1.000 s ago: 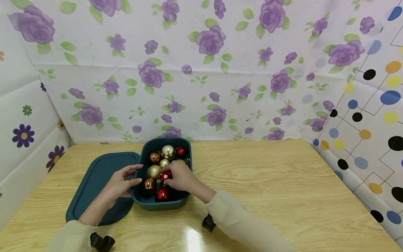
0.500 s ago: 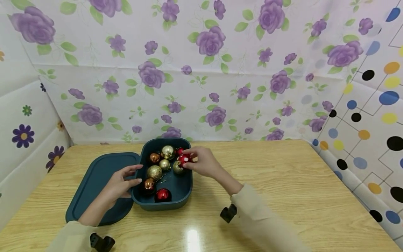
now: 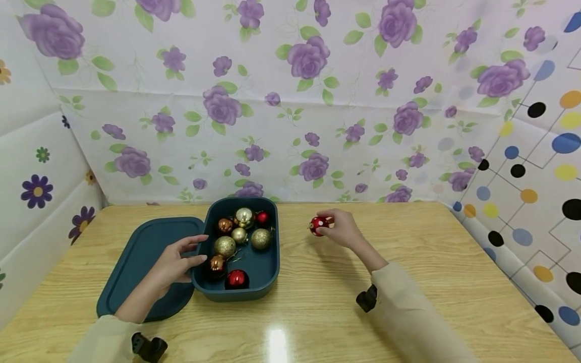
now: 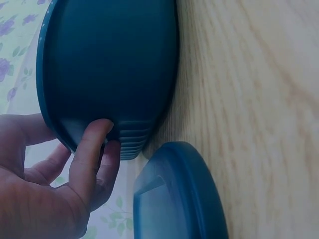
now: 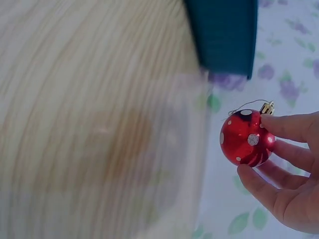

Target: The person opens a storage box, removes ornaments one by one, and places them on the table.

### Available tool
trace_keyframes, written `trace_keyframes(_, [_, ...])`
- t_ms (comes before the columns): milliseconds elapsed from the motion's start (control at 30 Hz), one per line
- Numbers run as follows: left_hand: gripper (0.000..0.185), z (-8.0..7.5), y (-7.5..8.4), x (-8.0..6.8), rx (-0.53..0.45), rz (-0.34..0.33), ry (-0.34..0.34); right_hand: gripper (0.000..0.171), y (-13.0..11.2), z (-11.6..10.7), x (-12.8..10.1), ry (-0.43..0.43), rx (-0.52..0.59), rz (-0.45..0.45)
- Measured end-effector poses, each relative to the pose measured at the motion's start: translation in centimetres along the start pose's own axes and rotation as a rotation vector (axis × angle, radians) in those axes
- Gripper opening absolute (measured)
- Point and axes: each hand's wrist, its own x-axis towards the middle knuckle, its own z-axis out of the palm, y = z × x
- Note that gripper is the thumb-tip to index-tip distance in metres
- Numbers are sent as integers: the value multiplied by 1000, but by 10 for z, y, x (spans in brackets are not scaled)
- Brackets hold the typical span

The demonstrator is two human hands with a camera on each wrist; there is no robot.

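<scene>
My right hand [image 3: 341,229] pinches a shiny red Christmas bauble [image 5: 247,138] with white dots and a gold cap, held over the table to the right of the box. Thumb and fingertips press its sides. My left hand [image 3: 174,259] grips the left wall of the dark teal plastic box [image 3: 236,295], with fingertips at the rim and others on the outer wall in the left wrist view. Inside the box lie several baubles: a red bauble [image 3: 236,279], a glittery gold bauble [image 3: 261,239], a shiny pale gold bauble [image 3: 244,218] and a copper bauble [image 3: 217,264] among them.
The matching teal lid [image 3: 140,257] lies flat on the wooden table [image 3: 386,252], left of the box and partly under my left forearm. A flower-print cloth [image 3: 290,126] rises behind the table's back edge, and a dotted cloth [image 3: 522,201] stands at the right.
My right hand has lifted the red dotted bauble out of the box and carried it right over the table. The left hand keeps its place at the box's left wall.
</scene>
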Motion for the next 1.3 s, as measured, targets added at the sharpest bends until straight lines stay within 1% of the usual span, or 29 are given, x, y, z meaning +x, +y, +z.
trace_keyframes(167, [55,1,1,0,-8,-3,-4,38,18,-2,1,-4,-41,33])
trace_keyframes(233, [55,1,2,0,-8,-4,-4,38,23,-3,1,-5,-54,48])
trace_keyframes(467, [54,2,2,0,-14,-5,-3,38,34,-1,4,-28,-116,55])
trace_keyframes(567, [54,2,2,0,-16,-5,-4,38,35,-1,4,-33,-108,68])
trace_keyframes(867, [54,2,3,0,-8,-5,-5,39,35,-2,3,-28,-108,56])
trace_keyframes(1033, [54,2,3,0,-4,-5,-5,41,34,-7,1,-30,-77,76])
trace_keyframes(1300, [54,0,2,-1,0,-11,1,41,24,-15,-1,-7,-27,67])
